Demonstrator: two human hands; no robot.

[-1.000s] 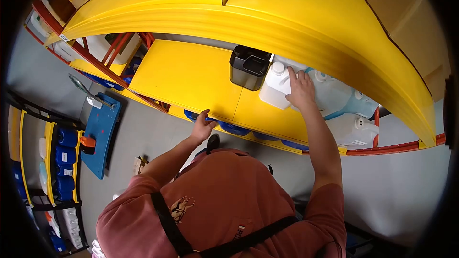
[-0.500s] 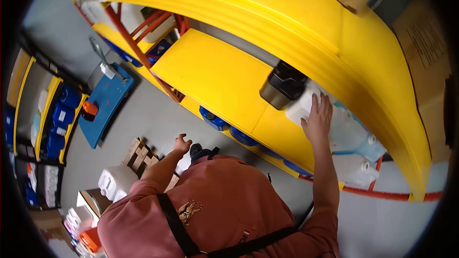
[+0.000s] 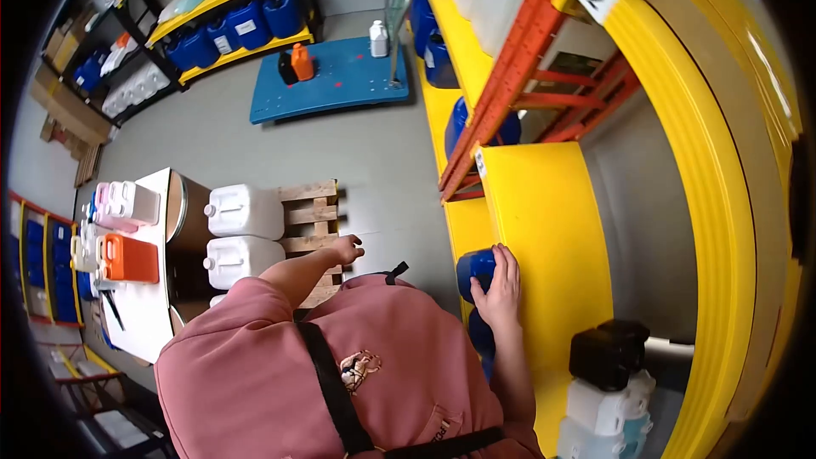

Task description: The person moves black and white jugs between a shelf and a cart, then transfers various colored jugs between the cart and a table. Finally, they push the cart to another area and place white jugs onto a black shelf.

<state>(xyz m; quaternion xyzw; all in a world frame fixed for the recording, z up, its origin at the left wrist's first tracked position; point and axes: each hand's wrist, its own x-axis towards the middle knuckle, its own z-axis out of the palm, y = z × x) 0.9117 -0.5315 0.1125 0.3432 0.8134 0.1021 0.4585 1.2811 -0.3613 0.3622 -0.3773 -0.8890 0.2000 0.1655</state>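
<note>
1. My head view has swung left since the last pictures, so the yellow shelf [image 3: 552,221] now runs down my right side and the blue trolley [image 3: 344,102] shows ahead.
2. My right hand [image 3: 501,287] has come off the white jug [image 3: 586,404]. It is now at the shelf's front edge, fingers extended and thumb spread, with nothing in its grasp that I can see. It is right by a blue container [image 3: 467,276] below the edge; I cannot tell whether they touch.
3. The white jug is on the shelf at lower right, next to the black jug [image 3: 607,354], well apart from both hands. I cannot tell whether the two jugs touch.
4. My left hand [image 3: 347,248] hangs in the air near the wooden pallet [image 3: 310,216], fingers loosely curled around nothing visible. My two hands are well apart.
5. I take this to mean the white jug is released and standing on its own, with my attention turned away from it. The orange bottle [image 3: 302,63] stands on the trolley, out of reach.
</note>
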